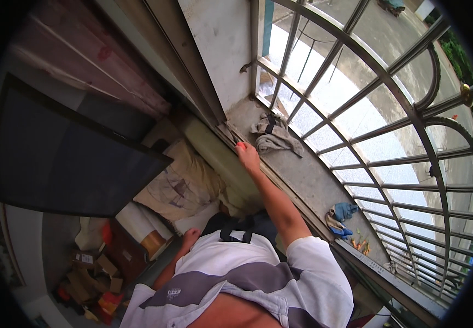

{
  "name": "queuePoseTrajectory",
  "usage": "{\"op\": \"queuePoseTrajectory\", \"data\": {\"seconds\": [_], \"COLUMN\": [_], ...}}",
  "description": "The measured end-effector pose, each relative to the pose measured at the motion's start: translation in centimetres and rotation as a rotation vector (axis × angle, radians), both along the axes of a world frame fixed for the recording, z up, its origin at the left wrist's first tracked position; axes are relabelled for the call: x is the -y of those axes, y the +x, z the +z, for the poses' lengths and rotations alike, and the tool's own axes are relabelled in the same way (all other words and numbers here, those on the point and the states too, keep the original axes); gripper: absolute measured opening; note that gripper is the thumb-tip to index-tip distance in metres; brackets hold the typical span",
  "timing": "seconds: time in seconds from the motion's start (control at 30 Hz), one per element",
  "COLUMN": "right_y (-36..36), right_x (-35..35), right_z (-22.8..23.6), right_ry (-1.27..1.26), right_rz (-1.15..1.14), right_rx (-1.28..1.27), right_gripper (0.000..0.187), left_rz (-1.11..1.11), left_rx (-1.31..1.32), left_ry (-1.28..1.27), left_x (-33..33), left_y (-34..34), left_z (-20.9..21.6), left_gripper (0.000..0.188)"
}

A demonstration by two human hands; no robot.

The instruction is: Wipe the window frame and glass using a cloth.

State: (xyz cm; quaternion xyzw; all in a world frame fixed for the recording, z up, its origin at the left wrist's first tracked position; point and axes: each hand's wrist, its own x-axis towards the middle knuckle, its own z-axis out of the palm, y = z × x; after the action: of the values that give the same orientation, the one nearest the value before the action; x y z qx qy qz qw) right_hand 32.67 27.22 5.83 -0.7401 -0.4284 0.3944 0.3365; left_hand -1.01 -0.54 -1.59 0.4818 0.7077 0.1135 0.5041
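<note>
My right hand (249,159) reaches forward to the window track (286,183) and is closed around a small tool with a red handle (241,145). Its thin dark end points into the groove at the far end of the track; the exact kind of tool is too small to tell. My left hand (191,235) hangs low beside my waist, fingers curled into a loose fist with nothing showing in it. On the grey sill just beyond the track lies a crumpled grey cloth (275,136), close to my right hand but apart from it.
A curved metal grille (356,147) bounds the sill on the right. Farther along sit a blue cloth (344,212) and orange-green scraps (361,245). To my left are a large dark screen (72,147), a patterned cushion (179,183) and cardboard boxes (86,281). A pink curtain (89,60) hangs behind.
</note>
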Motion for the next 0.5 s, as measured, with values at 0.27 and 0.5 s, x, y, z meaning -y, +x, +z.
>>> {"op": "queuePoseTrajectory", "data": {"seconds": [0.27,0.5], "right_y": [-1.2,-0.6], "right_x": [-1.0,0.3], "right_z": [-0.9,-3.4], "right_ry": [-0.074,0.024], "right_rz": [0.005,-0.096], "right_rx": [-0.13,-0.233], "right_gripper": [0.039,0.029], "left_rz": [-0.044,-0.048], "left_rx": [-0.024,-0.014], "left_ry": [0.024,0.008], "left_x": [-0.3,-0.8], "left_y": [0.3,0.3], "left_z": [0.2,0.4], "left_gripper": [0.021,0.022]}}
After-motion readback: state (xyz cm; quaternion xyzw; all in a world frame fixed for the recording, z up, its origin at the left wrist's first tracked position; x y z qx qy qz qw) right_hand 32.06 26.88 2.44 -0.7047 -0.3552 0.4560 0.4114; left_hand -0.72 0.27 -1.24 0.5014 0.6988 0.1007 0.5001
